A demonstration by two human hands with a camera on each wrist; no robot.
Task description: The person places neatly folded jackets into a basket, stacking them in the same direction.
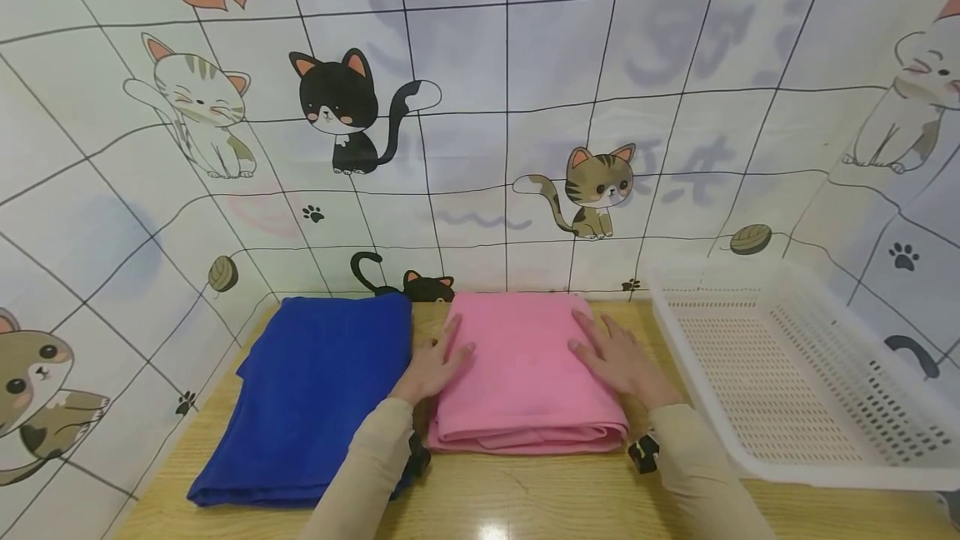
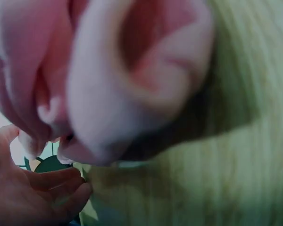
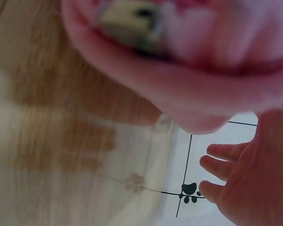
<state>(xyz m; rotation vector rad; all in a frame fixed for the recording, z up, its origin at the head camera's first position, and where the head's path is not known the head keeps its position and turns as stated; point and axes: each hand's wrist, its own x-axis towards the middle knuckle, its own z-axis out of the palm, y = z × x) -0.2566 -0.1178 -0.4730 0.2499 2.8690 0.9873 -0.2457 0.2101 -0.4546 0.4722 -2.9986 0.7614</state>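
Note:
A folded pink cloth (image 1: 525, 365) lies on the table in front of me, its layered edge facing me. At its left side is my left hand (image 1: 431, 369), fingers spread and fingertips over the cloth's edge. My right hand (image 1: 621, 363) rests along the opposite side, its fingers extended onto the top. In the left wrist view the pink cloth (image 2: 108, 84) shows a rolled fold close up, beside straight fingers. The right wrist view shows the pink cloth's (image 3: 193, 89) drooping lower edge, with a small pale blurred piece in the fold.
A folded blue cloth (image 1: 322, 390) lies left of the pink one, partly behind my left forearm. To the right stands a white perforated plastic basket (image 1: 840, 473). A cat-print sheet (image 1: 480, 148) covers the wall behind the wooden table (image 1: 517, 498).

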